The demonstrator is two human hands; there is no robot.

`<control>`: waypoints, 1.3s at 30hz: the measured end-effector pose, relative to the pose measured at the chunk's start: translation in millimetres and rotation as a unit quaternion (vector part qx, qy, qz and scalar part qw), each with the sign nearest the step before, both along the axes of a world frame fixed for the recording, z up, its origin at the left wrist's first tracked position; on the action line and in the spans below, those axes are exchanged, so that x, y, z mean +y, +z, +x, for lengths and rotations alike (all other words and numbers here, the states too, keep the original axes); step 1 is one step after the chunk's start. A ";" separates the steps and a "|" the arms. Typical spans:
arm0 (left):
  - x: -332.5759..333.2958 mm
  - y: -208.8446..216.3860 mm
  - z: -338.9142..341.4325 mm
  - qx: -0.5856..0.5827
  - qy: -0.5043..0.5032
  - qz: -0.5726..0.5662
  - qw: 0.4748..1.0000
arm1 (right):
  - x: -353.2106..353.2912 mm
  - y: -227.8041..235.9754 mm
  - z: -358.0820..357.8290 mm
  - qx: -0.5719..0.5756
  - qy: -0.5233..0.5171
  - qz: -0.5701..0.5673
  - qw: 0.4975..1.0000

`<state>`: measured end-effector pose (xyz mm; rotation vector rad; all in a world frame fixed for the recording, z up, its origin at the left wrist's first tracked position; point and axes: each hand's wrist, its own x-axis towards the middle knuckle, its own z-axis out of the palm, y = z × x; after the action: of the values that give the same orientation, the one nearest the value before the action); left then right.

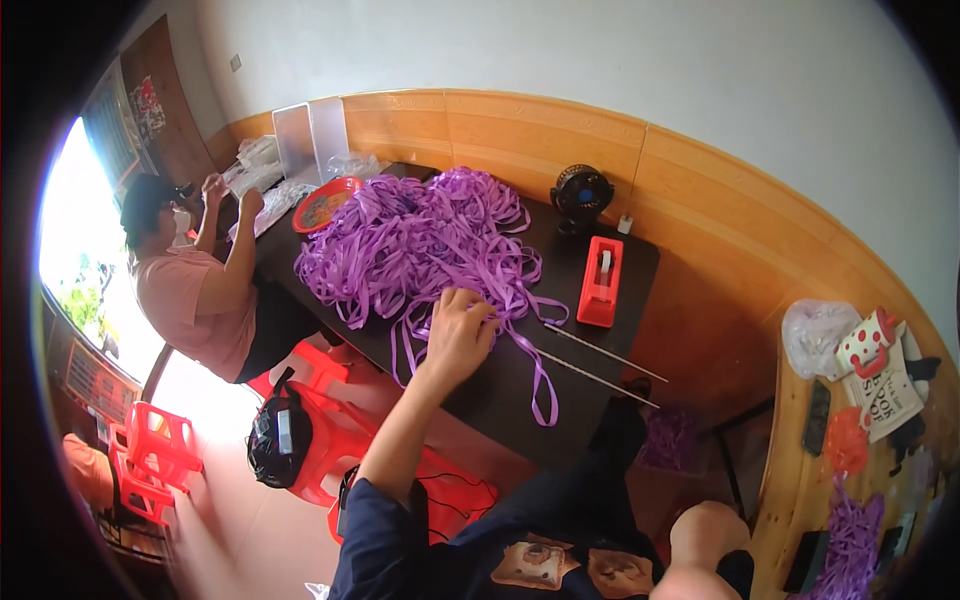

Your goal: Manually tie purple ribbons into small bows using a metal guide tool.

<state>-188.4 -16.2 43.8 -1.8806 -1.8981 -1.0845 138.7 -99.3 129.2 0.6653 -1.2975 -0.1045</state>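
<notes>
A big tangled heap of purple ribbons (400, 235) covers the middle of the dark table (515, 400). At its near edge, my left hand (460, 335) reaches in with its fingers curled around purple ribbon; the fingertips are partly hidden. One loose ribbon loop (543, 395) hangs down to the right of that hand. Two thin metal rods (610, 352) extend past the table's right edge, their left ends close to the ribbons. My right hand is out of sight; only bare skin of a bent limb shows at the lower edge.
A red tape dispenser (598, 285) and a black fan (582, 195) stand right of the heap, a red tray (325, 205) left of it. Another person (200, 290) sits at the table's left end. Red stools (315, 430) fill the floor; a wooden bench (790, 440) holds oddments at right.
</notes>
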 end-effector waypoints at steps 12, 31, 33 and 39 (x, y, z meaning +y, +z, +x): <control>43.3 -21.2 -32.4 -0.028 0.014 -0.010 0.999 | 86.0 -109.3 -94.4 -0.501 -0.303 -0.328 0.741; 68.3 -24.8 -91.8 -0.177 0.116 0.063 0.975 | 85.6 -109.8 49.6 -0.319 0.404 -0.614 0.598; 61.3 -24.3 -85.5 -0.162 0.117 0.032 0.979 | 84.0 -117.0 57.2 -0.309 0.396 -0.628 0.595; 4.4 23.7 45.5 -0.151 -0.166 0.052 0.973 | 80.3 -108.7 59.5 -0.369 0.265 -0.660 0.598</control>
<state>-142.9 -11.9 67.5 -2.1219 -1.6610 -1.6220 198.2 -19.0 20.5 -0.3364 -1.4421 1.6693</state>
